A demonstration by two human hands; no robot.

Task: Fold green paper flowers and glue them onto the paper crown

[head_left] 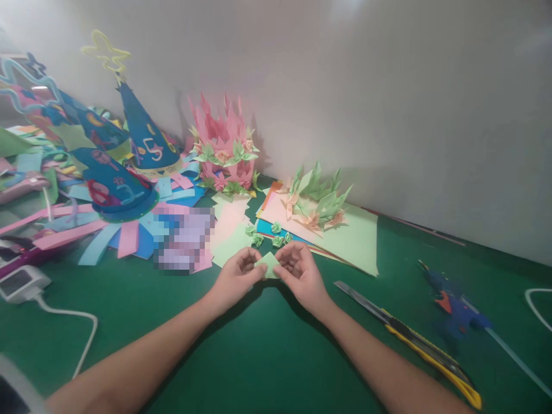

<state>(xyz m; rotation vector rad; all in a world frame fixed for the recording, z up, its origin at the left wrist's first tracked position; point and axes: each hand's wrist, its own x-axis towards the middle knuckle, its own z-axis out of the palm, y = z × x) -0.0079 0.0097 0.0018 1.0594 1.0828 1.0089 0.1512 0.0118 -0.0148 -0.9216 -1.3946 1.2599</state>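
From where I stand: left hand (241, 273) and right hand (304, 276) nearly closed, fingers curled, thumbs and fingertips pinching a folded light-green paper (269, 262) from either side. Paper sits between the hands, above the table (267, 356). Small green paper rosettes (257, 240) just beyond the fingers. Yellow-handled utility knife (414, 342) right of the right hand; blue glue gun (461, 310) farther right.

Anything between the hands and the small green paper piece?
Nothing visible. The left hand and right hand already hold the green paper piece at its sides. The green paper rosettes lie beyond it; the yellow-handled cutter lies off to the right.
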